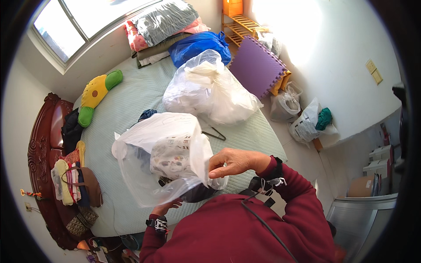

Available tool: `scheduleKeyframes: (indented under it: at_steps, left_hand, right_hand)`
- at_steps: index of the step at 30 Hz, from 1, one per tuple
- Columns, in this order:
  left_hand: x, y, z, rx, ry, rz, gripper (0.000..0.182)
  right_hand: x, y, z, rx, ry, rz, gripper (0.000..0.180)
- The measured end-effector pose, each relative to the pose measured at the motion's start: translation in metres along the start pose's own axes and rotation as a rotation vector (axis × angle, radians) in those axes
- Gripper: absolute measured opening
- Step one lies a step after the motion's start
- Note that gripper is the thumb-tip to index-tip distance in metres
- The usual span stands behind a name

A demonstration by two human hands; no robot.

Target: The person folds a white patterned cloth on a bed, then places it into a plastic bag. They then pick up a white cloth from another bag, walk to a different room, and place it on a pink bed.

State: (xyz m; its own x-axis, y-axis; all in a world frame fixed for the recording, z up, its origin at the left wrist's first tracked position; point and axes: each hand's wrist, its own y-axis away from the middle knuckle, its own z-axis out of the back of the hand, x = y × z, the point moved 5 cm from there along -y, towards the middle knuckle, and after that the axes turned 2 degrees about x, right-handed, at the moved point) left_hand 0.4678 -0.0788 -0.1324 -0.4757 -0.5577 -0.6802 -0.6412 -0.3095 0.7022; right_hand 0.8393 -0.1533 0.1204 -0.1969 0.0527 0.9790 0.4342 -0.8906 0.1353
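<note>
A clear and white plastic bag (138, 180) stands wide-mouthed on the bed in front of me. My right hand (228, 161) pinches the right side of its rim between thumb and fingers. Low at the bag's near left edge is my left hand (167, 206); the plastic partly covers its fingers, so its hold is unclear. Inside the bag lies a pale printed cloth (171, 157), with dark cloth partly seen around it. A black clothes hanger (216, 134) rests on the quilted bed cover (128, 88) beyond the bag.
A large stuffed white plastic bag (210, 92) and a blue bag (197, 49) lie farther back. Folded bedding (164, 23) is stacked by the window. Purple foam mats (258, 67) lean beside the bed. A carved wooden headboard (41, 157) and a yellow-green pillow (96, 93) are at left.
</note>
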Motion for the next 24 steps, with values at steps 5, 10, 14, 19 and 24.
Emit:
scheduleKeyframes:
  at_steps: [5, 10, 14, 19, 24]
  left_hand:
    - [-0.014, 0.018, 0.006, -0.064, -0.182, 0.173, 0.040]
    - [-0.028, 0.035, 0.101, -0.502, 0.073, -0.084, 0.046]
    - [-0.094, -0.020, 0.130, -0.341, -0.054, -0.569, 0.056]
    - [-0.116, -0.049, 0.087, -0.453, 0.053, -0.691, 0.032]
    - [-0.124, -0.048, 0.022, -0.496, 0.098, -0.556, 0.026]
  right_hand:
    - [-0.016, 0.024, 0.007, -0.071, -0.028, -0.119, 0.051]
    - [-0.074, 0.042, 0.013, -0.187, -0.329, -0.347, 0.053]
    - [-0.117, -0.014, 0.011, -0.191, 0.040, -0.255, 0.090]
    - [-0.181, -0.060, -0.041, -0.013, 0.165, -0.452, 0.116]
    - [-0.230, -0.028, -0.053, -0.298, -0.124, -0.604, 0.084]
